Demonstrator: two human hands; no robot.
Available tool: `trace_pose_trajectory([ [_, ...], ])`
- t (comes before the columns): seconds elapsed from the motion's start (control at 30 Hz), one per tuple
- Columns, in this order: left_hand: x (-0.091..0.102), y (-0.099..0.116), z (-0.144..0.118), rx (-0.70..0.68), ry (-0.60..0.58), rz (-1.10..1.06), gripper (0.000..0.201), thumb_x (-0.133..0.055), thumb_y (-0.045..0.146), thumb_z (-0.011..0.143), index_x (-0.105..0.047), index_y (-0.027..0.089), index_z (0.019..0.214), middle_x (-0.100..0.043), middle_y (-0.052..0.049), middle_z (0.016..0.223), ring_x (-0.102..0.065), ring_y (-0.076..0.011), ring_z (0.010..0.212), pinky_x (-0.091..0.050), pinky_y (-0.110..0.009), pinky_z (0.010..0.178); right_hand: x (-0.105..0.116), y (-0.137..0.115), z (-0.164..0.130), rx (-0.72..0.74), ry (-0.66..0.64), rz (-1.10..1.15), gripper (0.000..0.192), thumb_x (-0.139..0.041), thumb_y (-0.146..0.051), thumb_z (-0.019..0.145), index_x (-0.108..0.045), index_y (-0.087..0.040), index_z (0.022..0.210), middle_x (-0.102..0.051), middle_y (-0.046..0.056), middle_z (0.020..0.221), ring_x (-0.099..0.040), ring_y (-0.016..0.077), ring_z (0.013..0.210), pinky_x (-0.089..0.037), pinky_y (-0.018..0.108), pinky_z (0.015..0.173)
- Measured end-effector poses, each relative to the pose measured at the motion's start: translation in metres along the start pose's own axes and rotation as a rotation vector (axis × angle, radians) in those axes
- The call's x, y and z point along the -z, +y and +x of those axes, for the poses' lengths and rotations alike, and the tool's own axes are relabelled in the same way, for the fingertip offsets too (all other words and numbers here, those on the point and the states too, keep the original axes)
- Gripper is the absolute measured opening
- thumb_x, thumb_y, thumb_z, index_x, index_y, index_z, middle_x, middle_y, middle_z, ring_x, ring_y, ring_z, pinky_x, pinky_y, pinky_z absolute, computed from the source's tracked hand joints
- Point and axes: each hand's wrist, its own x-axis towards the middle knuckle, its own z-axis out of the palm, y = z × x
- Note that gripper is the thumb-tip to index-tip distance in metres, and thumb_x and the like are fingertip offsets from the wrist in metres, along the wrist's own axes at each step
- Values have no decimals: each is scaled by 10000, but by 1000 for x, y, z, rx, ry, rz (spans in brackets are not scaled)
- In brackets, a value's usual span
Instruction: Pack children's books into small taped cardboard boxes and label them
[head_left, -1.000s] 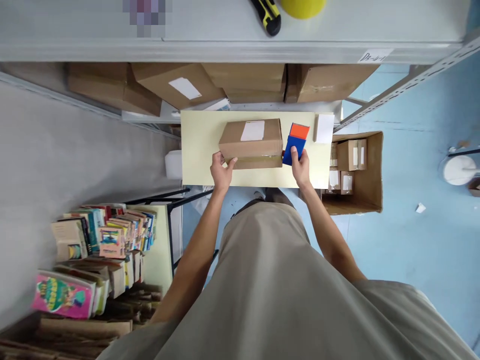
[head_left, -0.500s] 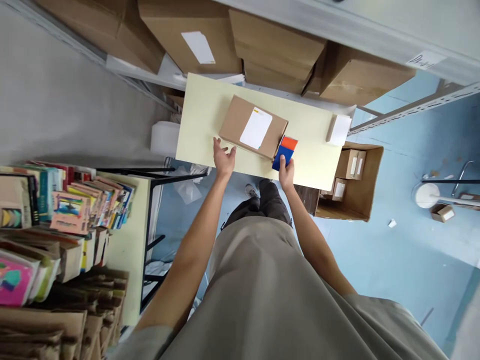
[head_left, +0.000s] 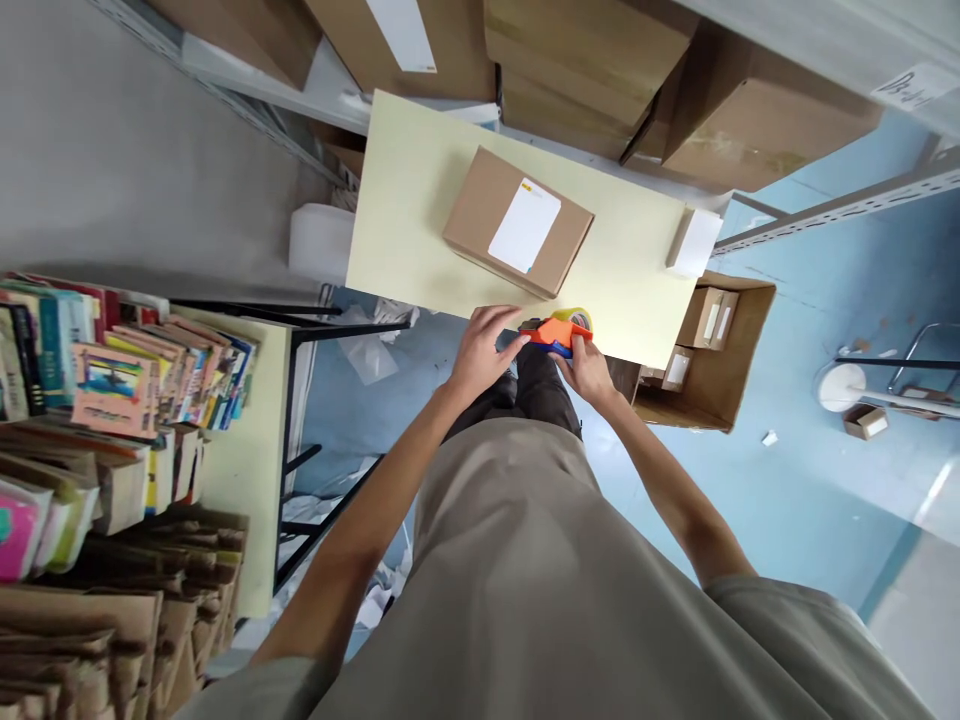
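Observation:
My right hand (head_left: pixel 589 372) is wrapped round an orange and blue tape dispenser (head_left: pixel 559 333), a yellow-rimmed roll of tape (head_left: pixel 579 318) showing at its far side. The dispenser is held over the table's near edge, in front of my body. My left hand (head_left: pixel 486 350) is at its dark left end, with fingers and thumb apart; whether the fingertips touch it I cannot tell. Beyond both hands a closed brown cardboard box (head_left: pixel 480 210) with a white label (head_left: pixel 525 225) lies flat on the pale yellow table (head_left: pixel 405 200).
A small white box (head_left: pixel 694 243) stands at the table's right end. An open carton (head_left: pixel 739 360) with smaller boxes is right of it. Large cartons (head_left: pixel 585 60) fill the shelf behind. Books (head_left: pixel 112 385) crowd a black-framed table at left. White scraps (head_left: pixel 375 590) lie on the floor.
My right hand has brought the tape dispenser from beside the box towards my body and turned it. My left hand has left the box's near edge and moved right to the dispenser.

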Motion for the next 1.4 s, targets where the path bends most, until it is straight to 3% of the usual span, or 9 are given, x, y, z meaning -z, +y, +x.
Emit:
trace_pose_trajectory([
  [0.1, -1, -3, -3, -18, -29, 1, 319, -705, 481, 1136, -814, 288, 1366, -812, -115, 1325, -733, -316, 1285, -588, -525, 1207, -1, 4, -1, 73, 6, -43, 659, -408, -646, 1203, -565, -110, 1551, -763, 291, 1362, -747, 420, 1330, -620, 577, 1136],
  [0.27, -2, -1, -11, -18, -8, -23, 246, -711, 465, 1144, -845, 293, 1258, -819, -95, 1218, -741, -297, 1194, -600, -488, 1140, 7, -3, -4, 46, -55, -100, 614, -435, -605, 1207, -576, -102, 1530, -764, 280, 1365, -749, 390, 1327, -591, 530, 1196],
  [0.57, 3, 4, -17, -4, -35, -48, 320, -698, 566, 1136, -860, 311, 1243, -829, -94, 1242, -740, -317, 1226, -595, -531, 1166, 20, -14, -13, 37, -109, -126, 660, -402, -635, 1204, -544, -140, 1616, -755, 259, 1396, -719, 420, 1379, -591, 566, 1193],
  [0.83, 1, 5, -28, -31, -36, -85, 394, -690, 584, 1138, -835, 301, 1371, -812, -114, 1322, -732, -325, 1278, -582, -523, 1201, 15, -7, -25, 102, -108, -138, 689, -331, -674, 1218, -532, -130, 1589, -761, 256, 1367, -722, 399, 1368, -590, 555, 1197],
  [1.07, 0, 6, -32, -13, -73, -92, 377, -694, 591, 1129, -859, 301, 1306, -820, -108, 1286, -729, -328, 1250, -587, -529, 1195, 18, -6, -34, 94, -86, -141, 781, -350, -767, 1179, -522, -128, 1594, -743, 272, 1359, -727, 435, 1328, -613, 566, 1148],
  [1.23, 3, 6, -28, -34, -121, -122, 416, -690, 594, 1132, -859, 277, 1342, -825, -122, 1329, -708, -334, 1278, -578, -534, 1196, 14, -5, -38, 97, -81, -151, 746, -305, -742, 1199, -534, -141, 1576, -754, 249, 1341, -736, 397, 1321, -615, 544, 1155],
  [1.4, 11, 5, -15, 26, -218, -188, 340, -790, 542, 1069, -855, 261, 1249, -836, -105, 1262, -728, -301, 1220, -634, -447, 1016, 9, 10, -43, 239, -2, -129, 747, -291, -731, 1198, -502, -122, 1577, -768, 278, 1328, -753, 430, 1311, -638, 598, 1123],
])
